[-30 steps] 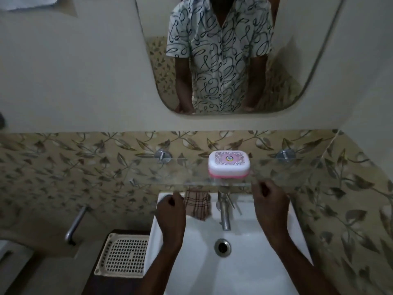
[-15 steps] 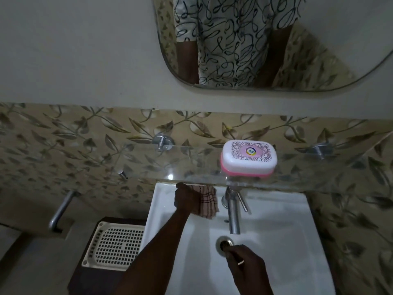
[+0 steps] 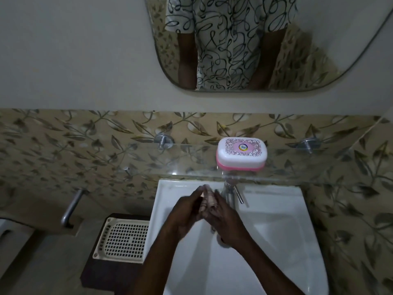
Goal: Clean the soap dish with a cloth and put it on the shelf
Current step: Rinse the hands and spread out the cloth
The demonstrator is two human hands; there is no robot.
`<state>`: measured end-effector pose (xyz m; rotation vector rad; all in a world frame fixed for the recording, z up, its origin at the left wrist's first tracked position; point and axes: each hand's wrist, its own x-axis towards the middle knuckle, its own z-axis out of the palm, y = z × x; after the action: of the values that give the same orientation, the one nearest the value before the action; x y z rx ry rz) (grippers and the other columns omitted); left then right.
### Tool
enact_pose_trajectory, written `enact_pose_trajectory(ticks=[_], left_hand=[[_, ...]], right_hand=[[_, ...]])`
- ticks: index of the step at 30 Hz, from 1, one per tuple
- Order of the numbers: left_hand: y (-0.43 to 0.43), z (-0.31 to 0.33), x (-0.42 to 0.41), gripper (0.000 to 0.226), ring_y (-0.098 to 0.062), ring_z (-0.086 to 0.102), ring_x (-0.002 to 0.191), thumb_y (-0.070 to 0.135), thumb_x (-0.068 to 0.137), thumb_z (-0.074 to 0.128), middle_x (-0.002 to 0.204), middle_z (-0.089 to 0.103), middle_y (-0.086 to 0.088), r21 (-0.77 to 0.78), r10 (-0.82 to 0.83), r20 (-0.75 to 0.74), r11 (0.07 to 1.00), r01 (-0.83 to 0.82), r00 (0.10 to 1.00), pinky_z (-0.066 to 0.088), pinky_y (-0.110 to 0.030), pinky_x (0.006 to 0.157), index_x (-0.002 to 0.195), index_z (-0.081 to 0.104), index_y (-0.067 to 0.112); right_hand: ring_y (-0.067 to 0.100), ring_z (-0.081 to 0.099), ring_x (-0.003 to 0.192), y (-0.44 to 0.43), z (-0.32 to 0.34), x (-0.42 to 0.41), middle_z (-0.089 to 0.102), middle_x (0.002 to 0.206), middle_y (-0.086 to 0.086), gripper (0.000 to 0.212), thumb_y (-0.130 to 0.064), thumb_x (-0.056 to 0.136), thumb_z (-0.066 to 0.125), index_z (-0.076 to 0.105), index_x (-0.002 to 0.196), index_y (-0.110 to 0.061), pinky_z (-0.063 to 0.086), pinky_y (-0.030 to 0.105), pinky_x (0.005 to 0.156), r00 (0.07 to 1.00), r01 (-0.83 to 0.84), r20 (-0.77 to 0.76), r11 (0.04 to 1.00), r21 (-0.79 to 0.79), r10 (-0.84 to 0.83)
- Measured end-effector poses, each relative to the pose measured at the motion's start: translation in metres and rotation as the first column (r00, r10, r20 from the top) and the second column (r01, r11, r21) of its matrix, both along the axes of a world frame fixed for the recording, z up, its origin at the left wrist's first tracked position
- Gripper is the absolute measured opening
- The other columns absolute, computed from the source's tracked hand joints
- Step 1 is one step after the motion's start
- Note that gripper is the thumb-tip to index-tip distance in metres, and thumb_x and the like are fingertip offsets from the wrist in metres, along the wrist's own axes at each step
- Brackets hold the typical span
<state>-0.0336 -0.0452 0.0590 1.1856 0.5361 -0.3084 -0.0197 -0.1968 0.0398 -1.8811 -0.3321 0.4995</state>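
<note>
A white soap dish (image 3: 241, 153) with a pink base and a patterned lid stands closed on the glass shelf (image 3: 191, 160) above the sink. Below it, over the white sink (image 3: 276, 231), my left hand (image 3: 187, 211) and my right hand (image 3: 223, 216) are pressed together around a checked cloth (image 3: 207, 200). The cloth is bunched between my palms and only its top end shows. Both hands are well below the shelf and apart from the soap dish.
A chrome tap (image 3: 230, 194) rises just right of my hands, under the shelf edge. A cream plastic grid tray (image 3: 125, 239) lies on a dark stand left of the sink. A metal handle (image 3: 71, 207) sticks out of the leaf-patterned wall. A mirror (image 3: 255, 43) hangs above.
My left hand has pulled the cloth off the sink's back edge. My right hand has come up from the drain and closed on the cloth too. The soap dish has not moved.
</note>
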Motion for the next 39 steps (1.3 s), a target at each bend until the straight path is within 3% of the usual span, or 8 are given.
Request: enact_pose_trajectory(ticks=[4, 7, 10, 16, 19, 26, 33, 39], left_hand=[[-0.030, 0.001, -0.045, 0.027, -0.013, 0.067, 0.106, 0.031, 0.100, 0.052, 0.111, 0.074, 0.000, 0.259, -0.111, 0.249, 0.965, 0.044, 0.962, 0.051, -0.023, 0.091, 0.116, 0.072, 0.023], [-0.042, -0.010, -0.059, 0.044, 0.014, 0.044, 0.123, 0.041, 0.088, 0.064, 0.133, 0.052, 0.021, 0.650, -0.235, 0.318, 0.760, -0.031, 0.918, 0.036, -0.005, 0.099, 0.130, 0.052, 0.043], [-0.037, -0.024, -0.059, 0.080, -0.002, 0.055, 0.124, 0.044, 0.079, 0.073, 0.139, 0.052, 0.020, 0.537, -0.197, 0.223, 0.842, 0.049, 0.955, 0.049, -0.020, 0.098, 0.147, 0.030, 0.041], [-0.035, -0.021, -0.052, 0.034, -0.014, 0.069, 0.078, 0.035, 0.092, 0.062, 0.091, 0.075, -0.003, 0.301, -0.135, 0.240, 0.952, 0.059, 0.961, 0.052, -0.022, 0.066, 0.111, 0.065, 0.008], [-0.026, -0.022, -0.053, 0.030, -0.031, 0.070, 0.100, 0.015, 0.100, 0.050, 0.112, 0.072, -0.021, 0.032, 0.006, 0.205, 0.999, -0.013, 0.979, 0.057, -0.043, 0.085, 0.123, 0.061, -0.001], [0.001, -0.021, -0.066, 0.030, -0.036, 0.071, 0.097, 0.002, 0.090, 0.056, 0.114, 0.068, -0.031, -0.316, 0.121, 0.043, 0.943, -0.101, 0.992, 0.061, -0.042, 0.077, 0.117, 0.066, -0.008], [0.008, -0.028, -0.078, 0.027, -0.037, 0.068, 0.108, 0.010, 0.095, 0.057, 0.115, 0.071, -0.021, 0.103, 0.015, 0.074, 0.994, -0.023, 0.997, 0.052, -0.054, 0.096, 0.120, 0.067, 0.004], [0.027, -0.026, -0.110, 0.022, -0.037, 0.070, 0.101, 0.011, 0.096, 0.056, 0.106, 0.074, -0.022, 0.120, 0.158, 0.025, 0.980, -0.160, 0.987, 0.055, -0.049, 0.092, 0.107, 0.074, 0.002]], right_hand=[[0.047, 0.067, 0.093, -0.008, 0.022, -0.012, 0.070, 0.100, 0.027, 0.030, -0.036, 0.098, 0.052, 0.063, 0.121, -0.020, 0.053, 0.058, 0.080, 0.947, 0.212, -0.297, 0.934, 0.289, -0.123], [0.030, 0.071, 0.099, -0.009, 0.022, -0.020, 0.076, 0.105, 0.011, 0.035, -0.030, 0.102, 0.042, 0.061, 0.125, -0.013, 0.056, 0.044, 0.086, 0.889, 0.310, -0.437, 0.882, 0.356, -0.136], [0.042, 0.067, 0.101, -0.006, 0.021, -0.025, 0.074, 0.103, 0.016, 0.033, -0.035, 0.101, 0.046, 0.066, 0.116, -0.014, 0.052, 0.057, 0.090, 0.887, 0.333, -0.421, 0.894, 0.299, -0.189], [0.055, 0.066, 0.077, -0.011, 0.031, -0.021, 0.074, 0.086, 0.027, 0.038, -0.031, 0.102, 0.046, 0.069, 0.101, 0.000, 0.053, 0.052, 0.074, 0.919, 0.264, -0.363, 0.923, 0.280, -0.153], [0.041, 0.072, 0.092, -0.026, 0.030, -0.007, 0.074, 0.100, 0.023, 0.039, -0.030, 0.101, 0.045, 0.069, 0.112, 0.000, 0.059, 0.049, 0.079, 0.853, 0.378, -0.476, 0.880, 0.287, -0.211], [0.050, 0.067, 0.096, -0.075, 0.024, 0.006, 0.071, 0.103, 0.030, 0.023, -0.010, 0.087, 0.068, 0.070, 0.105, 0.002, 0.047, 0.072, 0.086, 0.842, 0.325, -0.510, 0.919, 0.221, -0.175], [0.029, 0.071, 0.076, -0.070, -0.001, -0.013, 0.072, 0.084, 0.010, 0.010, -0.015, 0.096, 0.055, 0.065, 0.094, -0.014, 0.060, 0.054, 0.058, 0.910, 0.389, -0.118, 0.918, -0.085, -0.396], [0.029, 0.072, 0.080, -0.042, 0.000, -0.037, 0.075, 0.086, 0.007, 0.012, -0.031, 0.095, 0.060, 0.068, 0.091, -0.023, 0.062, 0.047, 0.064, 0.907, 0.342, -0.257, 0.940, -0.011, -0.334]])
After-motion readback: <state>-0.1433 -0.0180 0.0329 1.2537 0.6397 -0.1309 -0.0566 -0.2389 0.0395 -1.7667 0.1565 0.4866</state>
